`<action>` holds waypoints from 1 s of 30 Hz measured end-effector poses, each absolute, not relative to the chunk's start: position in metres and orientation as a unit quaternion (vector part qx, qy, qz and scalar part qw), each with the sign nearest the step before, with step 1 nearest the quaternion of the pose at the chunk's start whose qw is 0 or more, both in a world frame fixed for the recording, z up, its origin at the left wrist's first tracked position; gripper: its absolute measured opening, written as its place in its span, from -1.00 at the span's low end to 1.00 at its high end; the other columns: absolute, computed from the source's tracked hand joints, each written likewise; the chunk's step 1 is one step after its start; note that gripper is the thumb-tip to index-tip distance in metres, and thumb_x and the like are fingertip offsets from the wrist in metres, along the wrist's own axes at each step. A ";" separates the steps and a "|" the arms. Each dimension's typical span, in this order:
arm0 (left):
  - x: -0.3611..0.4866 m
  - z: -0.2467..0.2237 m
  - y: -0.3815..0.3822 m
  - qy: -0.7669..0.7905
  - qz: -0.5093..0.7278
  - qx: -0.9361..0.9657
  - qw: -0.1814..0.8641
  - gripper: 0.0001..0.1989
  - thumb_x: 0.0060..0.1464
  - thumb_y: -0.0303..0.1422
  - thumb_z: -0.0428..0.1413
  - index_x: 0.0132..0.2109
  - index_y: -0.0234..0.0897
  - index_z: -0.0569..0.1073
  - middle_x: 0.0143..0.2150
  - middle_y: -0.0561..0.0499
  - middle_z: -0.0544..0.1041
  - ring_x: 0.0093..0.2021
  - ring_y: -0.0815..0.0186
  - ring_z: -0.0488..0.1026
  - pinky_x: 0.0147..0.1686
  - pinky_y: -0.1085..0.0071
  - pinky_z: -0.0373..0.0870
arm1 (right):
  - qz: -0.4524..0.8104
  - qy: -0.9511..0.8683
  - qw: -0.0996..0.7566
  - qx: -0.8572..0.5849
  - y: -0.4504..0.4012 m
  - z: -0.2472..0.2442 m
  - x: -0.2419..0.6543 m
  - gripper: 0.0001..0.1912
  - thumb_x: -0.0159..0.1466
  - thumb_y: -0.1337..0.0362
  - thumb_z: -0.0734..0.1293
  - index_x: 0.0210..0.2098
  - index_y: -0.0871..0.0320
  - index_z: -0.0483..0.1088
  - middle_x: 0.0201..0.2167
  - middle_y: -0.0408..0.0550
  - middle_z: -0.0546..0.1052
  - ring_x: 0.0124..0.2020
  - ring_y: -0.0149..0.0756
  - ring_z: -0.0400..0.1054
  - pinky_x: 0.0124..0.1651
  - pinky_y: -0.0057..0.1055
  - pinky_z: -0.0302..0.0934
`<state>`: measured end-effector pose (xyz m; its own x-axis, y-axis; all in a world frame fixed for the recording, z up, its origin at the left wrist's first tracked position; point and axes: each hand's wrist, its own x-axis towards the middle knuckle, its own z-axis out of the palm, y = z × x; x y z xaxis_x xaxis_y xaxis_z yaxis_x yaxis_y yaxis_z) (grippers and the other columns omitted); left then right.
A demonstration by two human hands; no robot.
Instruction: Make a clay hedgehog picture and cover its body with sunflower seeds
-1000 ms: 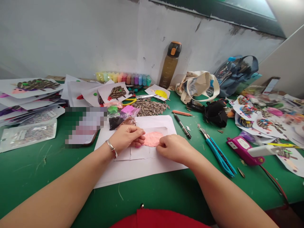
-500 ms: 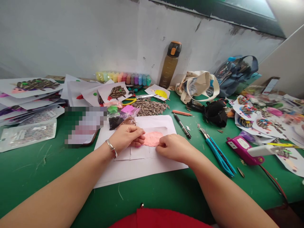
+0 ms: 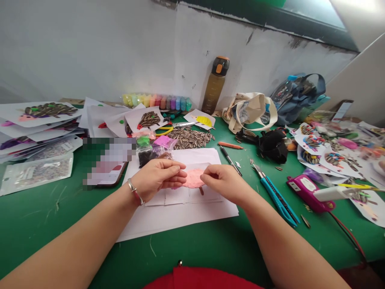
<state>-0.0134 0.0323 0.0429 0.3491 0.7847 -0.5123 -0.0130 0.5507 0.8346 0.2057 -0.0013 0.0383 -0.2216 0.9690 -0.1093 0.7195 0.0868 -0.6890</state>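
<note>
A pink clay oval point(image 3: 195, 176) lies pressed flat on a small paper sheet point(image 3: 177, 198), over larger white sheets point(image 3: 144, 224). Beneath its lower right edge a short brown clay piece point(image 3: 201, 191) shows. My left hand point(image 3: 164, 176), with a silver bracelet, hovers at the oval's left side, fingers loosely stretched and a little apart. At the oval's right edge is my right hand point(image 3: 221, 180), thumb and forefinger pinched together; what they hold, if anything, is hidden. Clay bags point(image 3: 153, 147) in green, purple and black lie behind my left hand.
Sunflower seeds point(image 3: 192, 137) are heaped behind the papers. A pen point(image 3: 231, 160), blue cutter point(image 3: 278, 196) and magenta glue device point(image 3: 309, 192) lie right. A phone point(image 3: 112, 168) and stacked pictures point(image 3: 39, 124) are left. A bottle point(image 3: 215, 86) stands behind.
My right hand has lifted slightly up from the oval's lower right edge, and the brown piece there now shows. The fingers of my left hand have straightened somewhat.
</note>
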 end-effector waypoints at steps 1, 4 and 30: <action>-0.013 0.044 0.031 0.497 0.276 0.379 0.730 -0.79 0.06 -0.38 0.21 -0.13 -0.37 0.51 -0.29 -0.14 0.63 -0.32 0.28 0.58 -0.26 0.39 0.53 | 0.320 -0.708 0.233 -0.585 -0.002 0.039 0.202 -0.82 0.22 0.27 0.23 -0.48 0.13 0.38 -0.55 -0.21 0.38 -0.50 -0.44 0.20 -0.46 -0.50 0.05; -0.009 0.047 0.027 0.477 0.273 0.363 0.753 -0.68 0.10 -0.43 0.17 0.02 -0.35 0.44 -0.25 -0.16 0.63 -0.31 0.27 0.59 -0.22 0.35 0.53 | 0.324 -0.705 0.322 -0.543 -0.005 0.038 0.187 -0.86 0.21 0.32 0.27 -0.25 0.10 0.44 -0.37 -0.16 0.48 -0.42 -0.42 0.29 -0.35 -0.47 0.17; -0.014 0.049 0.020 0.360 0.279 0.402 0.794 -0.70 0.09 -0.13 0.19 -0.24 -0.32 0.54 -0.27 -0.09 0.62 -0.24 0.24 0.58 -0.23 0.40 0.48 | 0.207 -0.750 0.408 -0.478 0.004 0.054 0.155 -0.80 0.24 0.42 0.28 -0.34 0.05 0.53 -0.28 -0.09 0.46 -0.15 -0.26 0.31 -0.11 -0.30 0.22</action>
<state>-0.0144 0.0200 0.0494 0.5845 0.7334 -0.3471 -0.1542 0.5204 0.8398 0.1545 0.0036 0.0536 -0.2101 0.8855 0.4144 0.5479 0.4577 -0.7002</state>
